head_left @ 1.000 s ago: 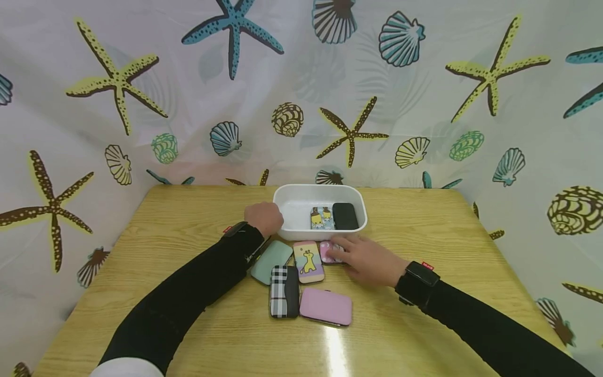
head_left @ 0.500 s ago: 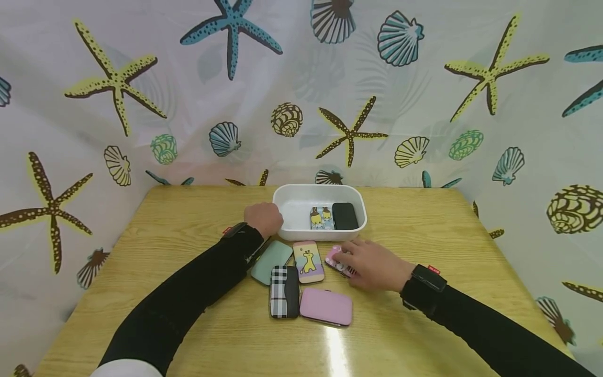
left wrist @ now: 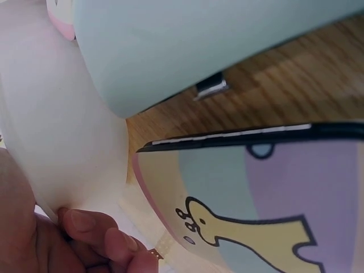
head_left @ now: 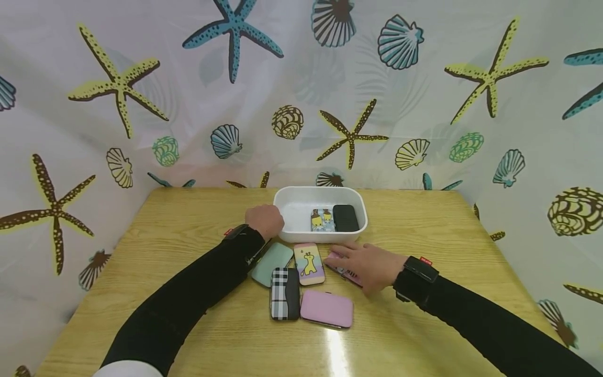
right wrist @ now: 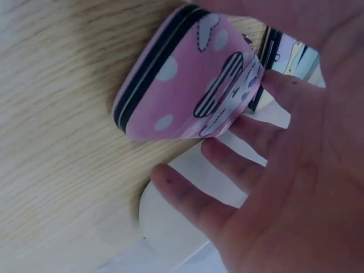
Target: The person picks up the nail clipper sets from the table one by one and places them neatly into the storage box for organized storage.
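My left hand [head_left: 265, 220] grips the left wall of a white plastic bin [head_left: 301, 236], its fingers [left wrist: 85, 220] curled at the edge. Inside the bin's right half lie a yellow-figured case [head_left: 322, 220] and a black case [head_left: 345, 218]. My right hand [head_left: 372, 264] is spread over a small pink polka-dot case [right wrist: 182, 91] just in front of the bin, fingers [right wrist: 193, 196] extended and apart. That hand hides much of the case in the head view; it lies at a slant. To its left is a giraffe-print case [head_left: 309, 264].
A mint-green case [head_left: 272, 263], a black-and-white plaid case [head_left: 285, 294] and a plain pink case [head_left: 326, 308] lie on the wooden table [head_left: 212, 335]. A patterned cloth [head_left: 301, 63] hangs behind the table and along both sides.
The polka-dot case has slid away from the bin's front wall, toward the front right, and turned to a slant. My right hand has spread over it. My left hand stays on the bin.
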The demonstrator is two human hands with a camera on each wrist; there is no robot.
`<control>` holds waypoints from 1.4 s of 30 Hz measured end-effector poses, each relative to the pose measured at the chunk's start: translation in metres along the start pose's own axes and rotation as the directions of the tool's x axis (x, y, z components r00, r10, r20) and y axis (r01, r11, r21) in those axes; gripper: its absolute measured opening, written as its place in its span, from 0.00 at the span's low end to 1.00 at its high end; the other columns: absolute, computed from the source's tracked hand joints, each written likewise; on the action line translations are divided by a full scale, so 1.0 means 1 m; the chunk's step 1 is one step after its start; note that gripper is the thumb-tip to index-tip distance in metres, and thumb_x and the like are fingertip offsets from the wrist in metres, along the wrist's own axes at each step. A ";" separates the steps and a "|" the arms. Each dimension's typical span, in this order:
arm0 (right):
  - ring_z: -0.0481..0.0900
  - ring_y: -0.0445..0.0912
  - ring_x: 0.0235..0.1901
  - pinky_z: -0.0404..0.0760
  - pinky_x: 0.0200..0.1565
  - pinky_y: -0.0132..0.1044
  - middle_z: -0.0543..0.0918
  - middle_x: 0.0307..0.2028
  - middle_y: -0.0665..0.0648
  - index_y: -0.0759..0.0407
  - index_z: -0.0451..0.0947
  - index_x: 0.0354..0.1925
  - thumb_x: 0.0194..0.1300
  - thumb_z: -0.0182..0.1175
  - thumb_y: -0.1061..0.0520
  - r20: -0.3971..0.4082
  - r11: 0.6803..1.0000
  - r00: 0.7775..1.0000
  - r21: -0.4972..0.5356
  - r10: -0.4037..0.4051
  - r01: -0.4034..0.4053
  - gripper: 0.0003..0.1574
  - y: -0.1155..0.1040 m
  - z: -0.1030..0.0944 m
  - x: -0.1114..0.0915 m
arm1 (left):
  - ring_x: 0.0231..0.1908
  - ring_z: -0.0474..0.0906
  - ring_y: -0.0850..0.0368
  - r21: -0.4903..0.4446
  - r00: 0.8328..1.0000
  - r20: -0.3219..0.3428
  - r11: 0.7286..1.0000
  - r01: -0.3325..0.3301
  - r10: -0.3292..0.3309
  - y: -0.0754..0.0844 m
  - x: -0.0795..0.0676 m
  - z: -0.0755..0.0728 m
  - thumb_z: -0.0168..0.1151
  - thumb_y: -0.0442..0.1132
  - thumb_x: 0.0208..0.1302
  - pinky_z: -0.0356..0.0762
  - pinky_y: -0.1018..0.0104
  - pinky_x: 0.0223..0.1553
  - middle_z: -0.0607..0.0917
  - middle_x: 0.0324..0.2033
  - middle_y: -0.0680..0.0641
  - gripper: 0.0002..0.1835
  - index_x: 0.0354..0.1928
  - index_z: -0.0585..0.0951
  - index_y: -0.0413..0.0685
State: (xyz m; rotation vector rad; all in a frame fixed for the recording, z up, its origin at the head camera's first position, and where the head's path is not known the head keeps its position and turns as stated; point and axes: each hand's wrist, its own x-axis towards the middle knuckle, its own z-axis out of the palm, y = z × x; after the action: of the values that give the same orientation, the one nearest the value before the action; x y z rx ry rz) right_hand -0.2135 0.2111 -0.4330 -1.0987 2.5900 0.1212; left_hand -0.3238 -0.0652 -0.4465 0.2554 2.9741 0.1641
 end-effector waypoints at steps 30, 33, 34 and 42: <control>0.69 0.44 0.50 0.77 0.49 0.38 0.71 0.61 0.54 0.50 0.70 0.70 0.45 0.76 0.37 -0.029 0.987 0.999 0.159 0.042 -0.036 0.56 -0.016 -0.063 0.010 | 0.21 0.72 0.52 -0.019 1.000 -0.027 1.000 -0.009 0.009 -0.005 0.004 0.011 0.46 0.43 0.74 0.66 0.59 0.23 0.76 0.18 0.47 0.22 0.20 0.78 0.48; 0.71 0.45 0.49 0.76 0.49 0.39 0.71 0.62 0.56 0.52 0.69 0.71 0.48 0.75 0.36 -0.092 0.986 0.995 0.168 0.033 -0.017 0.55 -0.013 -0.086 0.018 | 0.21 0.72 0.52 -0.019 1.000 -0.020 1.000 -0.007 0.007 -0.005 0.003 0.011 0.46 0.43 0.75 0.66 0.59 0.23 0.76 0.18 0.47 0.22 0.21 0.78 0.48; 0.72 0.45 0.49 0.76 0.49 0.39 0.71 0.62 0.57 0.53 0.69 0.71 0.49 0.74 0.37 -0.112 0.985 0.993 0.172 0.029 -0.009 0.55 -0.011 -0.093 0.022 | 0.21 0.72 0.52 -0.014 1.000 -0.015 1.000 -0.005 0.005 -0.004 0.003 0.011 0.47 0.43 0.75 0.66 0.58 0.23 0.76 0.18 0.47 0.22 0.21 0.79 0.48; 0.71 0.50 0.57 0.75 0.58 0.45 0.68 0.67 0.61 0.53 0.64 0.74 0.54 0.73 0.35 -0.131 0.977 0.988 0.205 0.080 -0.052 0.57 0.014 -0.124 0.076 | 0.25 0.78 0.53 0.102 1.000 0.017 0.995 -0.009 0.007 0.004 0.004 0.003 0.49 0.44 0.75 0.75 0.57 0.30 0.80 0.23 0.47 0.18 0.26 0.80 0.48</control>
State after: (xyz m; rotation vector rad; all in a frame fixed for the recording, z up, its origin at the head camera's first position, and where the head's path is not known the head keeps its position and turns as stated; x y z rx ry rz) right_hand -0.3052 0.1434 -0.3410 -0.9800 2.6904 -0.2055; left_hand -0.3261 -0.0600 -0.4494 0.2794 2.9697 0.0103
